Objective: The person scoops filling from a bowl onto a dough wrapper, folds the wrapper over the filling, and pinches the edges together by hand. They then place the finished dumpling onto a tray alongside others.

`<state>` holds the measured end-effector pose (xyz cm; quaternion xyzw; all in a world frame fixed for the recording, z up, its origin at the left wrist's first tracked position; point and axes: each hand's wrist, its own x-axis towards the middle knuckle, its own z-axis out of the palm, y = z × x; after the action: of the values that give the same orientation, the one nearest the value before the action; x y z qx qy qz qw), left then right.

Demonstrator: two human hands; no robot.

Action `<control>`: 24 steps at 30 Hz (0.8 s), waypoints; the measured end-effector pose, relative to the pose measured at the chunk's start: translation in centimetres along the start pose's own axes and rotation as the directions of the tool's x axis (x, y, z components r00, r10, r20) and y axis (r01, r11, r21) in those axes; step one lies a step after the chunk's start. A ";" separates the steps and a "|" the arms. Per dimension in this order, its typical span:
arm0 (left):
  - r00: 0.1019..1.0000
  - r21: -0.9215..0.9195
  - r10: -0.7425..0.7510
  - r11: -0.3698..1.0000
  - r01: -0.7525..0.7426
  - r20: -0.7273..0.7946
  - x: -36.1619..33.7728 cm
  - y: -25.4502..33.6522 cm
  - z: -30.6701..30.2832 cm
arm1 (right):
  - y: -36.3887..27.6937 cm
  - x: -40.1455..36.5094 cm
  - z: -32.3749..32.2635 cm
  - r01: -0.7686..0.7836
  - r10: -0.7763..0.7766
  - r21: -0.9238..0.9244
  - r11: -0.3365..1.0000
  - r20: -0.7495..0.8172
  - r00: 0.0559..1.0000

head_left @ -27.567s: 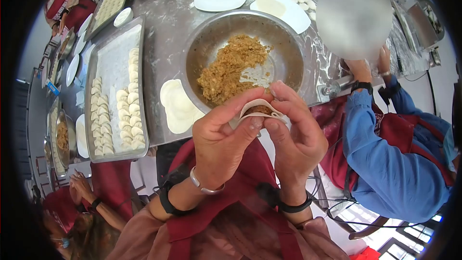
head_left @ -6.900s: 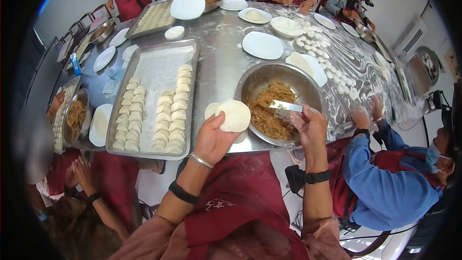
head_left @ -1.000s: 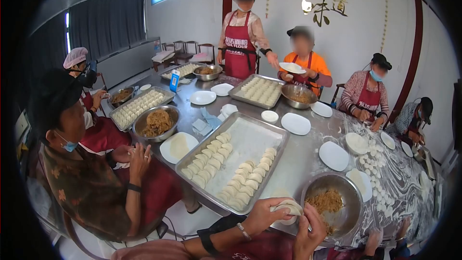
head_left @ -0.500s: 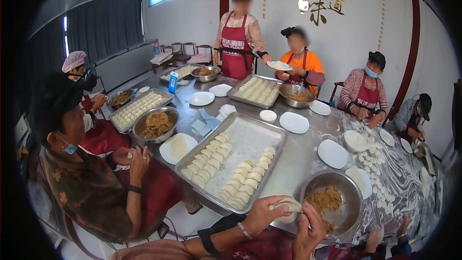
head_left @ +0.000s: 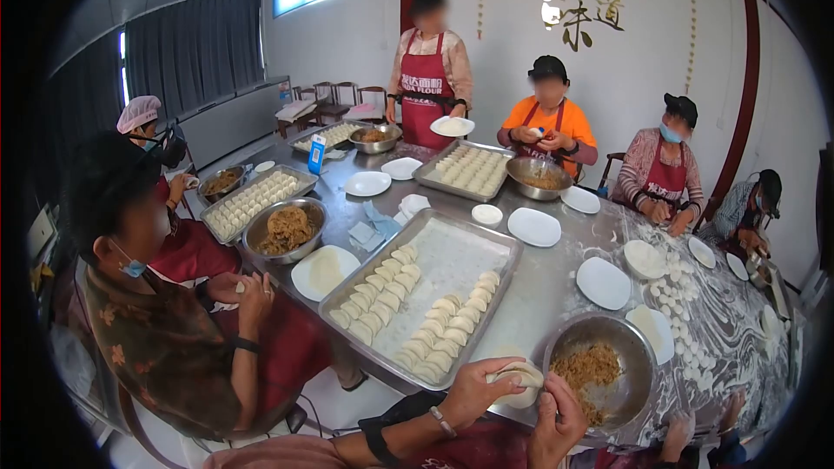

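A half-round dumpling is held in front of me, at the bottom centre of the head view. My left hand grips it from the left, with the thumb along its top edge. From the right, the fingertips of my right hand pinch the dumpling's edge. Behind my hands lies a pale round thing, mostly covered. Just right of them stands a steel bowl with brown filling. Beyond my left hand, a metal tray carries rows of folded dumplings.
On my left, a seated person works dough by hand. White plates and another filling bowl stand on the steel table. Flour and dough pieces cover its right part. Several co-workers surround it.
The standing person has drawn a plate back from the person in orange, whose head has come up. My hands stay on the dumpling with slight finger movement. The view has shifted a little.
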<state>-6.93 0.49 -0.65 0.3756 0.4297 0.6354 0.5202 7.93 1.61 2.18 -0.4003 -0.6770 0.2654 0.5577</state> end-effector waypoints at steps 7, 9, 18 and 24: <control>1.000 -0.047 0.001 0.999 -0.001 0.005 -0.2 0.2 0.4 | 1.3 -0.4 0.4 -0.022 0.024 0.086 0.996 -0.024 0.999; 0.999 -0.088 -0.043 0.995 0.041 -0.026 -0.3 0.2 0.4 | 1.4 -0.2 0.1 0.032 -0.031 0.020 0.999 -0.052 0.998; 0.996 -0.038 0.042 0.998 -0.045 -0.076 -0.4 -0.2 -0.8 | 3.5 9.3 -8.3 -0.059 0.061 0.034 0.998 -0.048 0.997; 0.994 -0.083 0.032 0.996 -0.041 -0.100 -0.5 0.3 -1.7 | 7.7 18.4 -13.7 -0.250 0.250 0.021 0.968 -0.043 0.967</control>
<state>-8.54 -0.33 -0.94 0.3290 0.4204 0.6803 0.5022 21.99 19.95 9.22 -0.4841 -0.6064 0.3297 0.5379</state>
